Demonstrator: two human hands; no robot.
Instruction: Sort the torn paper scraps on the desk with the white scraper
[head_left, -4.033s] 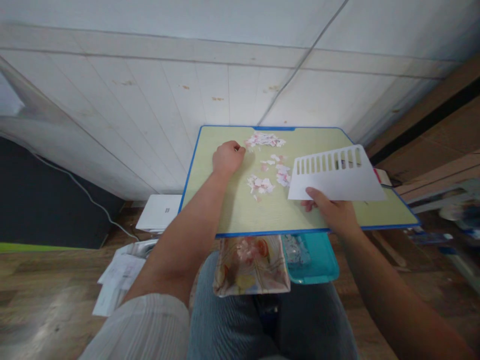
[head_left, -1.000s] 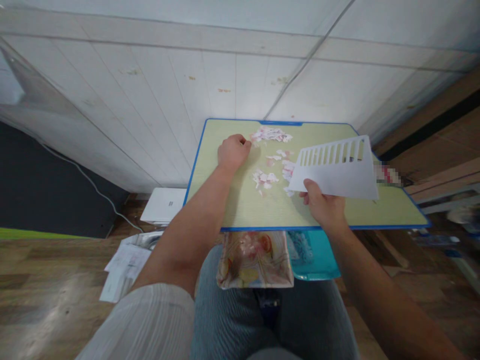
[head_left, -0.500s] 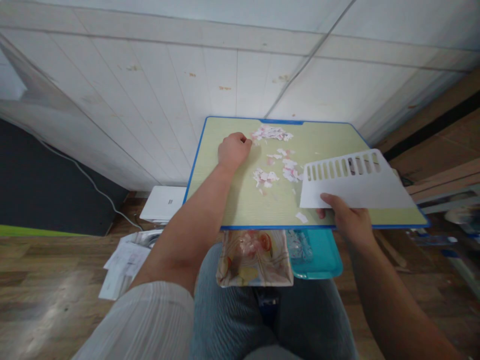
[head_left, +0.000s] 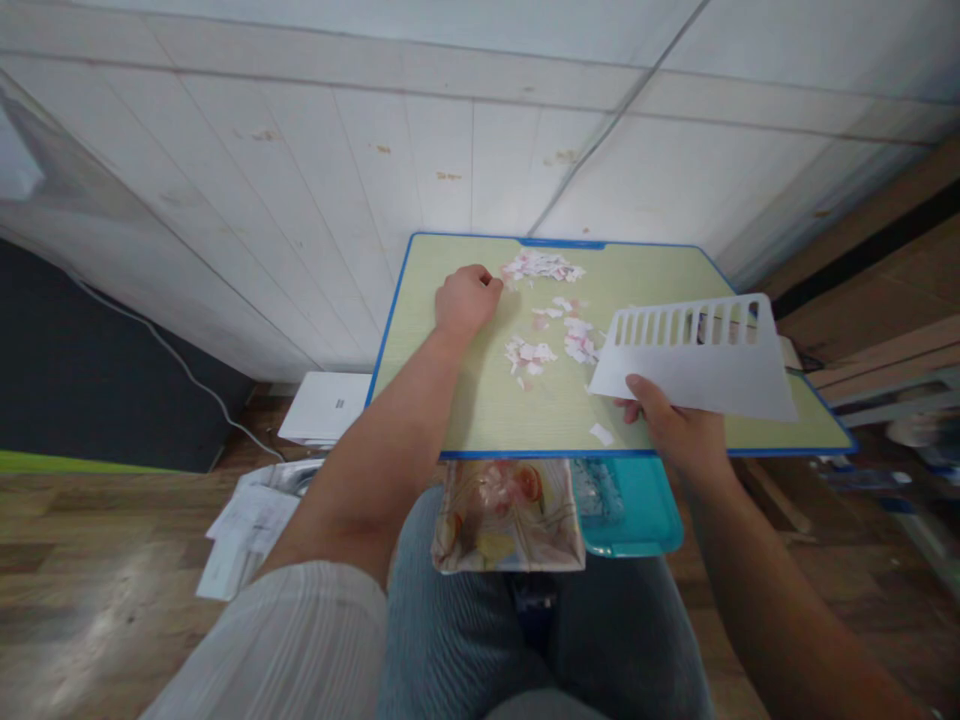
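Observation:
My right hand (head_left: 667, 420) grips a white slotted sheet (head_left: 675, 375) by its lower edge, thumb on top and fingers underneath. A row of long slots runs along the sheet's far edge, and it is held over the right side of the pale green table (head_left: 480, 400). My left hand (head_left: 466, 300) rests at the left of the table with its fingers curled closed; anything inside them is hidden. Beside its fingertips lies a heap of torn paper scraps (head_left: 544, 265). Smaller groups of scraps (head_left: 529, 353) lie nearer me, with a single scrap (head_left: 601, 434) by the front edge.
Below the table's front edge are a patterned fabric box (head_left: 510, 548) and a turquoise tray (head_left: 649, 515) with clear contents. A white panelled wall (head_left: 300, 200) stands behind. On the floor at left are a white box (head_left: 326, 405) and papers (head_left: 251, 525).
My right hand has moved slightly left and away from me, and the slotted sheet has shifted and changed its tilt with it. My left hand has stayed in place.

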